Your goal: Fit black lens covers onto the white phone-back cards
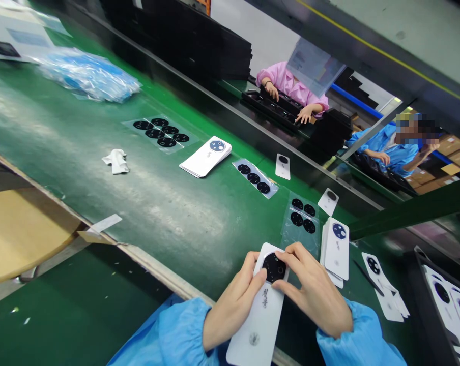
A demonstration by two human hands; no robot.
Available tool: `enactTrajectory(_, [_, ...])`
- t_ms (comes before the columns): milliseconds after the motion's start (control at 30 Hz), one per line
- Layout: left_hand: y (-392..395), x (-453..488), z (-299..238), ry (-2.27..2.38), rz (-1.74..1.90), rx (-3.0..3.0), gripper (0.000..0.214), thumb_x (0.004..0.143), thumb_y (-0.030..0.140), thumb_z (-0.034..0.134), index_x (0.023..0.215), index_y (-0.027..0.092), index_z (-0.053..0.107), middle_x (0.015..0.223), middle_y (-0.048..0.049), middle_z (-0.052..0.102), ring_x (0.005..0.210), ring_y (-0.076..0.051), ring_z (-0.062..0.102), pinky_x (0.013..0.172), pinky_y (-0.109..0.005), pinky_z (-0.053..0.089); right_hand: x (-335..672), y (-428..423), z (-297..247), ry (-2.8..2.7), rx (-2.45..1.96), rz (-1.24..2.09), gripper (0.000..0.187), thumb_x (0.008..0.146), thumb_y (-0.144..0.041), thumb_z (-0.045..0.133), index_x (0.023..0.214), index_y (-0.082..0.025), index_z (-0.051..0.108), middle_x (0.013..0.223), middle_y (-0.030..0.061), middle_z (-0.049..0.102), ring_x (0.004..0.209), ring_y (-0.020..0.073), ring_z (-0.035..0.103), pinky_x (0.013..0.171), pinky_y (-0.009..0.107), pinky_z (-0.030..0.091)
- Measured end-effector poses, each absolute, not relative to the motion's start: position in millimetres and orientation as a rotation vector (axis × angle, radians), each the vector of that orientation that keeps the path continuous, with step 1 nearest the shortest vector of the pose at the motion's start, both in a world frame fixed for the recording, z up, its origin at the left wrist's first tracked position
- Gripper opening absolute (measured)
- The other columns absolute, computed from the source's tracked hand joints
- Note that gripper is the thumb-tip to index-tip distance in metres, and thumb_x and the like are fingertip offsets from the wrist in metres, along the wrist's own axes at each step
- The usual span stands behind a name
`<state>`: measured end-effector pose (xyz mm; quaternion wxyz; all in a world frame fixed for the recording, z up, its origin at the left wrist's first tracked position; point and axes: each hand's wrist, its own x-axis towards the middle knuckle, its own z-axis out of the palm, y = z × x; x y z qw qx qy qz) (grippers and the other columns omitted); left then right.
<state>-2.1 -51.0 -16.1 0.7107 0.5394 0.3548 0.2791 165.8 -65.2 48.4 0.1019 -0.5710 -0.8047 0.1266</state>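
Note:
A white phone back cover (255, 323) is held tilted in front of me at the table's edge. My left hand (233, 302) grips its left side, the thumb reaching to a black round camera disc (272, 268) at the cover's upper end. With thumb and index finger, my right hand (317, 292) pinches the right side of that disc, which lies on the cover. Just beyond my right hand is a stack of white back covers (337, 254), and beside it a clear sheet of black discs (297, 219).
On the green table (169, 203) lie another cover stack (203, 160), more disc sheets (254, 178), a crumpled white cloth (116, 161) and blue plastic bags (88, 73). A black tray (421, 305) with covers stands at right. Two co-workers sit across, one in pink sleeves (278, 76).

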Motion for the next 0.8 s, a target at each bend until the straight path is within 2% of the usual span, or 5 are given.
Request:
enactTrajectory(133, [-49, 2, -20, 0.856, 0.659, 1.237, 0.047, 0.092, 0.056, 0.021, 0.098, 0.012, 0.037, 0.085, -0.0021, 0.045, 0.074, -0.007, 0.043, 0.070, -0.020, 0.038, 162, -66, 49, -2.415, -1.651, 0.242, 0.035, 0.075, -0.014, 0.063, 0.107, -0.014, 0.049, 0.093, 0.0047, 0.045, 0.080, 0.0136, 0.048, 0.064, 0.032, 0.049])
enactTrajectory(300, [-47, 4, -24, 0.868, 0.672, 1.267, 0.046, 0.093, 0.054, 0.022, 0.097, 0.012, 0.038, 0.085, -0.0023, 0.044, 0.072, -0.007, 0.041, 0.068, -0.021, 0.037, 159, -69, 46, -2.382, -1.672, 0.161, 0.050, 0.071, -0.013, 0.067, 0.115, -0.019, 0.044, 0.087, 0.0019, 0.045, 0.072, 0.0114, 0.050, 0.059, 0.030, 0.050])
enactTrajectory(433, [-47, 4, -24, 0.881, 0.673, 1.264, 0.047, 0.093, 0.055, 0.021, 0.095, 0.012, 0.037, 0.085, -0.0026, 0.043, 0.071, -0.007, 0.040, 0.066, -0.021, 0.036, 155, -74, 42, -2.284, -1.664, 0.126, 0.060, 0.069, -0.010, 0.068, 0.120, -0.022, 0.039, 0.086, 0.0007, 0.045, 0.073, 0.0107, 0.052, 0.060, 0.026, 0.049])
enactTrajectory(600, [-47, 4, -23, 0.901, 0.689, 1.244, 0.044, 0.093, 0.053, 0.023, 0.093, 0.011, 0.038, 0.086, -0.0028, 0.043, 0.073, -0.008, 0.040, 0.067, -0.021, 0.036, 151, -81, 34, -2.158, -1.589, 0.046, 0.056, 0.073, -0.010, 0.066, 0.122, -0.017, 0.040, 0.089, 0.0021, 0.049, 0.075, 0.0094, 0.050, 0.064, 0.020, 0.048])
enactTrajectory(800, [-47, 4, -26, 0.898, 0.702, 1.194, 0.046, 0.092, 0.055, 0.024, 0.092, 0.011, 0.038, 0.088, -0.0037, 0.045, 0.075, -0.008, 0.042, 0.068, -0.021, 0.036, 151, -91, 26, -2.054, -1.591, -0.006, 0.044, 0.085, -0.020, 0.055, 0.126, -0.017, 0.042, 0.094, 0.0025, 0.055, 0.074, 0.0067, 0.051, 0.073, 0.016, 0.049])
